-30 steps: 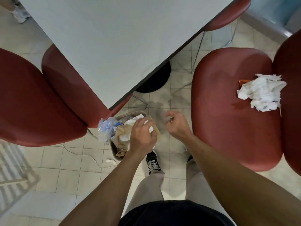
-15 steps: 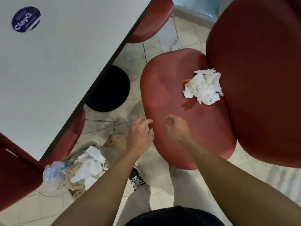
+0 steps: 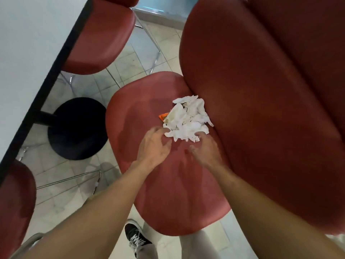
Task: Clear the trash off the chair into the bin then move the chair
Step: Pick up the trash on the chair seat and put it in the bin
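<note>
Crumpled white tissue pile sits mid-frame on the red chair seat, up against the backrest; an orange scrap pokes out at its left edge. Left hand and right hand are both over the seat just below the pile, fingers spread and holding nothing, fingertips at its lower edge. Whether they actually touch it is too blurred to tell. Desk upper left, black pedestal base under it. 2 more red chairs on the left.
</note>
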The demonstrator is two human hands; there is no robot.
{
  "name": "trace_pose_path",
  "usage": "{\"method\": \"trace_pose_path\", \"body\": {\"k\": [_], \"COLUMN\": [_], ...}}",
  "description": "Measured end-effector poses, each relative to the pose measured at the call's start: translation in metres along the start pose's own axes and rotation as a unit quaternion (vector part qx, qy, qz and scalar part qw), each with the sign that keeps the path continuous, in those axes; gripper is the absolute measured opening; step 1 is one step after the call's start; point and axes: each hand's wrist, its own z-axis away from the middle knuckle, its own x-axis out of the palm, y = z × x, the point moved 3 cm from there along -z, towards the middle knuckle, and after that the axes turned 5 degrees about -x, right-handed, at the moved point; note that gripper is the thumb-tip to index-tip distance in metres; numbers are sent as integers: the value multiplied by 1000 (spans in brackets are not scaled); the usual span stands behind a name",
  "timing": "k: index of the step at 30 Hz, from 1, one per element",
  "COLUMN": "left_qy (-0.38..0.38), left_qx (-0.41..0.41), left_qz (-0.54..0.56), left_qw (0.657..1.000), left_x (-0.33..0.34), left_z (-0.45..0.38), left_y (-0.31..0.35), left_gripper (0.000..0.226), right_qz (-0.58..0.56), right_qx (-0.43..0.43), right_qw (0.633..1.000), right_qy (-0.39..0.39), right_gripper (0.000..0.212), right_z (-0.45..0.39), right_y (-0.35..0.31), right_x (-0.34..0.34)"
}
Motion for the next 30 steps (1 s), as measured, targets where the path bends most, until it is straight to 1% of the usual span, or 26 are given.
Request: {"method": "trace_pose_path", "body": {"k": [5, 10, 13, 15, 19, 23, 26, 30], "left_qy": [-54, -117, -135, -134, -124, -108, -90, -64], "left_qx": [2, -9, -30, -41, -59, -71, -96, -94], "left_qz": [7, -3, -1, 13, 32, 63, 79, 113], "left_qw": [999, 993, 990, 990, 990, 990, 988, 987], "left_x": [27, 61, 75, 80, 75, 56, 40, 16], "left_z": [-50, -84, -95, -98, -94, -79, -58, -22], "left_y": [21, 21, 14, 9, -1, -9, -9, -10], "left_gripper": [36, 33, 34, 33, 27, 27, 29, 29], "right_qz": [4, 13, 33, 40, 27, 5, -7, -21], "right_qx": [5, -4, -3, 2, 27, 16, 9, 15], "right_qw": [1000, 1000, 999, 999, 999, 998, 996, 994], "right_qy": [23, 16, -5, -16, 8, 53, 91, 110], "right_gripper": [53, 46, 43, 39, 31, 29, 28, 27], "right_z": [-50, -88, -102, -106, -102, -81, -57, -24], "right_y": [22, 30, 30, 29, 24, 13, 3, -10], "right_x": [-5, 4, 13, 18, 20, 8, -7, -17]}}
